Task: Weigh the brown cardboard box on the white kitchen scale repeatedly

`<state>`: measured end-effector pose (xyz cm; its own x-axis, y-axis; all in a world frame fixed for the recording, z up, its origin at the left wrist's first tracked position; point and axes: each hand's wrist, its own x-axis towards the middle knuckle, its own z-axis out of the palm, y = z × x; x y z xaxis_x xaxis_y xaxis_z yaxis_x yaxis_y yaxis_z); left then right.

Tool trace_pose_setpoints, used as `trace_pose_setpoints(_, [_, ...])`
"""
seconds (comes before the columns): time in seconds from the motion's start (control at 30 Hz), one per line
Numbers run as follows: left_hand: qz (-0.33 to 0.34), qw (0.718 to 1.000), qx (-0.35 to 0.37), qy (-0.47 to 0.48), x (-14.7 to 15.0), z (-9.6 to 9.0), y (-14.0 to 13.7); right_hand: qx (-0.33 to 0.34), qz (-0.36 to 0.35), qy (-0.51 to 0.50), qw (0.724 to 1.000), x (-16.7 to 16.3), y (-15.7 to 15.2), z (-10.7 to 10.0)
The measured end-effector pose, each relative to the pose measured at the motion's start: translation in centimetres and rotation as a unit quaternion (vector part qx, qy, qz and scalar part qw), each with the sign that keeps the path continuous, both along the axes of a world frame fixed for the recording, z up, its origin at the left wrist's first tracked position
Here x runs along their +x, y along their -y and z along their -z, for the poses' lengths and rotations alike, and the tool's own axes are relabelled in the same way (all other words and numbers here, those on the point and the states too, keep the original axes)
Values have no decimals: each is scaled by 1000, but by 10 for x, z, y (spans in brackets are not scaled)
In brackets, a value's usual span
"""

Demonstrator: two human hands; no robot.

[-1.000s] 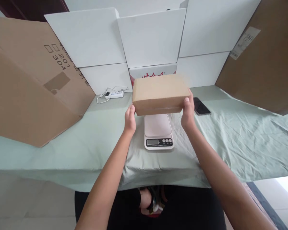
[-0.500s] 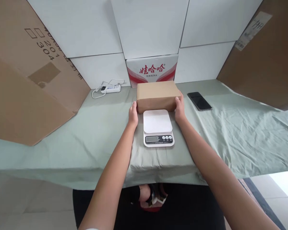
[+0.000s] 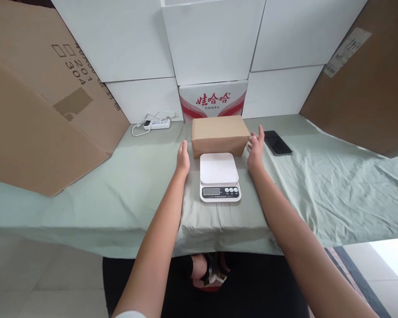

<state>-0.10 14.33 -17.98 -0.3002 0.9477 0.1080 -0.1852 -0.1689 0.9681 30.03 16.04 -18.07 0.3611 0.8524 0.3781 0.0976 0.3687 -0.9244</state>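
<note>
A closed brown cardboard box [image 3: 220, 132] lies on the cloth-covered table, just behind a white kitchen scale [image 3: 219, 168]. The scale's platform carries nothing and its display looks blank. My left hand [image 3: 183, 158] is upright beside the box's left end, a small gap away, its fingers extended and holding nothing. At the right end, my right hand [image 3: 256, 149] has its fingers spread, close to the box's corner. Whether a fingertip there still touches the cardboard, I cannot tell.
A black smartphone [image 3: 277, 143] lies right of my right hand. A white power strip [image 3: 157, 124] with a cable sits at the back left. Large cardboard panels [image 3: 46, 110] flank the table, and white boxes [image 3: 215, 44] plus a red-and-white printed carton [image 3: 213, 100] line the back.
Both hands have come away from the sides of the cardboard box, and the right fingers have spread. The box stays behind the scale. The camera view has shifted slightly.
</note>
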Motion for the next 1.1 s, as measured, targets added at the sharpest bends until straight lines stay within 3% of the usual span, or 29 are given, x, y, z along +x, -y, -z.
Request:
trace_pose_setpoints(0.1, [-66, 997, -33, 29, -12, -10, 1, -5, 32, -17, 999, 8, -3, 4])
trace_pose_setpoints(0.2, [-82, 995, -43, 45, -20, -16, 4, -12, 24, -18, 999, 9, -4, 5])
trace_pose_setpoints(0.5, [-75, 996, -37, 27, -14, -10, 4, -22, -11, -18, 1000, 3, -5, 7])
trace_pose_setpoints(1.1, [-61, 995, -49, 55, -5, -19, 12, -46, -29, -44, 998, -2, -2, 2])
